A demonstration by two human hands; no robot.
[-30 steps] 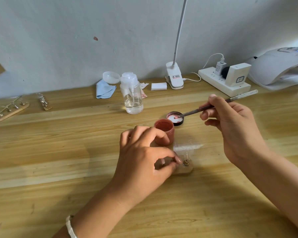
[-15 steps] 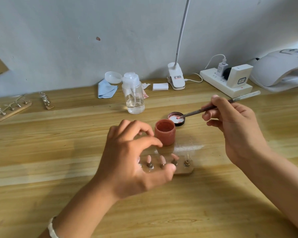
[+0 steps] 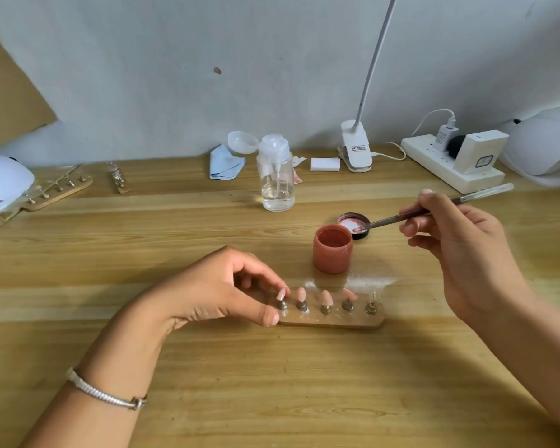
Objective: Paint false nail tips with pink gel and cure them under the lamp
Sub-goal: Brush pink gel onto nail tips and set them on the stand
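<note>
Nail tips (image 3: 326, 298): four pink, upright | wooden holder (image 3: 337, 321) | left hand (image 3: 214, 292) pinches end

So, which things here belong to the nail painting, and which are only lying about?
For the job: nail tips, wooden holder, gel jar, its lid, brush, curing lamp.
Lying about: pump bottle, blue cloth, clip lamp, power strip, second holder.

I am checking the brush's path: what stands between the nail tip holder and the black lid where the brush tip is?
The open pink gel jar stands between the holder and the lid, as the head view shows.
</note>
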